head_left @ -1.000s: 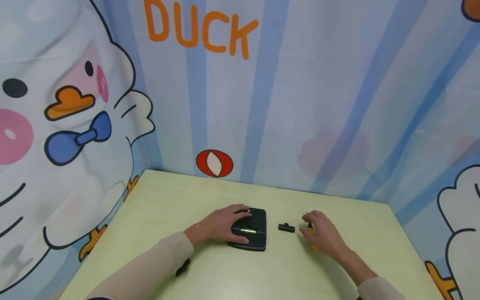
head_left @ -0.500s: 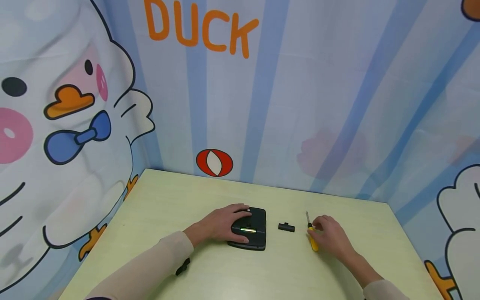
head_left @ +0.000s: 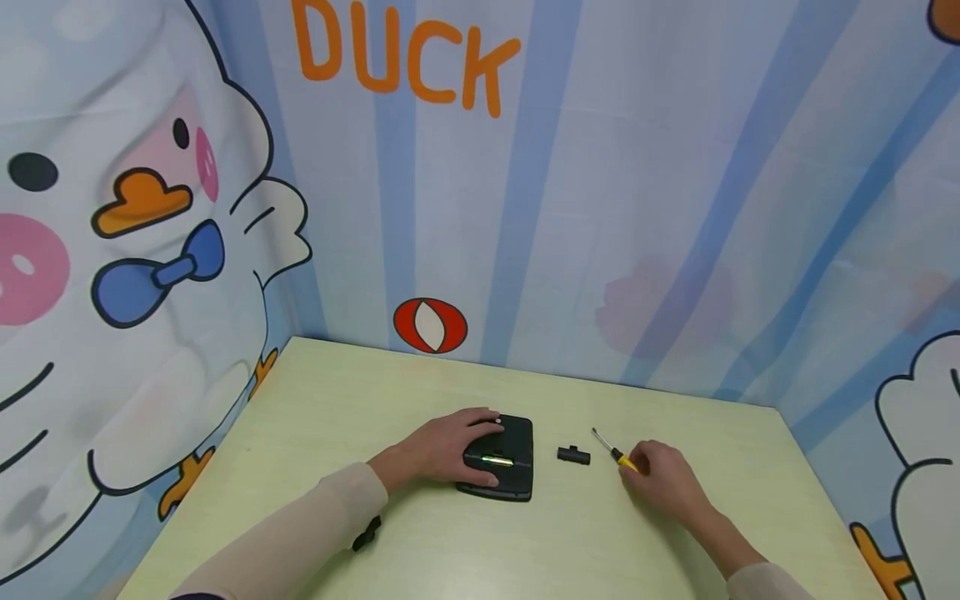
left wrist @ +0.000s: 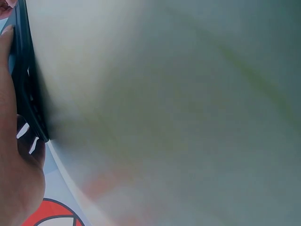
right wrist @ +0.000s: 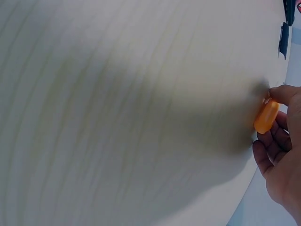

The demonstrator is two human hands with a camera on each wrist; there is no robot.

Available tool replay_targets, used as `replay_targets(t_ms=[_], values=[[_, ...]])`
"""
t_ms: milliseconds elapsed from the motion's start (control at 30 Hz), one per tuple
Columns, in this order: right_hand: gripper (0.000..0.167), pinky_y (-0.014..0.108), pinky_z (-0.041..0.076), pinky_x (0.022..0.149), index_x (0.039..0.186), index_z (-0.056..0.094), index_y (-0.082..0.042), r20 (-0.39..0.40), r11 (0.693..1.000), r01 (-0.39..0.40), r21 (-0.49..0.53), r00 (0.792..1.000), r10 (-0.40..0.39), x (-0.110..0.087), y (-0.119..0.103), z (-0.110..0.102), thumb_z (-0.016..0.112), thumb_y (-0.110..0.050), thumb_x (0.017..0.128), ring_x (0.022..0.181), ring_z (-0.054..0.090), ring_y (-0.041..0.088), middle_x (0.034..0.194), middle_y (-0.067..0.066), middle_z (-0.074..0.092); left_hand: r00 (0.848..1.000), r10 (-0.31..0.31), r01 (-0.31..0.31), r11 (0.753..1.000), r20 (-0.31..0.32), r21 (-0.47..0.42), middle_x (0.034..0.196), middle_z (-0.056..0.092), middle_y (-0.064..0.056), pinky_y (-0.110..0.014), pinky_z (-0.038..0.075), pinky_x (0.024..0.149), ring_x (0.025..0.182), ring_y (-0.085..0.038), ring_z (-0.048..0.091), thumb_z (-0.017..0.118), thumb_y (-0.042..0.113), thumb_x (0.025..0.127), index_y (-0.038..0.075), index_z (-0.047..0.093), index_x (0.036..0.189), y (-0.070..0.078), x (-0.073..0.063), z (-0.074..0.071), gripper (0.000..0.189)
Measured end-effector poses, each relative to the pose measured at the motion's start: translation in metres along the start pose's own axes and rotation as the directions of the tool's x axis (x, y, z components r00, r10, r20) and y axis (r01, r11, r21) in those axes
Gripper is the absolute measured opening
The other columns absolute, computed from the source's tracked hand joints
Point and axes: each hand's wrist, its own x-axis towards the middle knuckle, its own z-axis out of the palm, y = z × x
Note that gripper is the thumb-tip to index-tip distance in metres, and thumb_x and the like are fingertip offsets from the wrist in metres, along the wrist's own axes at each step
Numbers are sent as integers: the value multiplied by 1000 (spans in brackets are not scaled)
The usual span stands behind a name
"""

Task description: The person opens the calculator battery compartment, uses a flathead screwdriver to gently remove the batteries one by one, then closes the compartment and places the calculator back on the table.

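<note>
A flat black device (head_left: 517, 482) lies on the table with a small battery (head_left: 497, 461) showing in its uncovered slot. My left hand (head_left: 453, 446) spans the device, thumb at the near side and fingers over the far part. In the left wrist view, fingers curl at the edge of the device (left wrist: 24, 80). My right hand (head_left: 666, 477) pinches a small screwdriver (head_left: 624, 460) by its yellow-and-black handle, metal shaft pointing up and left. The orange-looking handle end of the screwdriver (right wrist: 266, 116) sticks out between thumb and fingers in the right wrist view.
Between the device and the screwdriver lies a small black battery cover (head_left: 573, 455). The pale table (head_left: 420, 558) ends at the back against a printed duck curtain (head_left: 585, 208). A black strap (head_left: 366, 533) hangs under the left sleeve.
The right hand has taken hold of the screwdriver and turned it, so its tip has swung left toward the battery cover. My left hand and the device have stayed put.
</note>
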Motion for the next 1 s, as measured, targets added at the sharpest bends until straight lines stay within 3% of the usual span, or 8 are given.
replay_targets(t_ms=[300,600,1000], values=[[12,34,40,65,87,66,-7,-31,1000,17,-12,999,-17,2,-4,1,76,-12,89,70,47,17,75,0,52,1000,8,-8,1000,3,4,169,35,4,-44,42,118,153,-19,39,63,80,89,30,48,161,-1,0,1,89],[9,35,53,74,96,71,-7,-121,996,63,69,991,-54,6,-26,-4,78,-11,92,75,55,14,84,-1,65,1000,11,-11,1000,5,-2,169,35,4,-45,44,117,152,-19,39,61,82,88,30,48,161,-2,0,1,90],[8,38,55,76,97,71,-7,-166,987,122,104,981,-104,11,-47,-10,78,-8,92,78,59,13,88,0,69,1000,6,-6,1000,12,0,170,34,5,-43,42,118,153,-18,37,61,83,88,31,46,162,-2,1,1,91]])
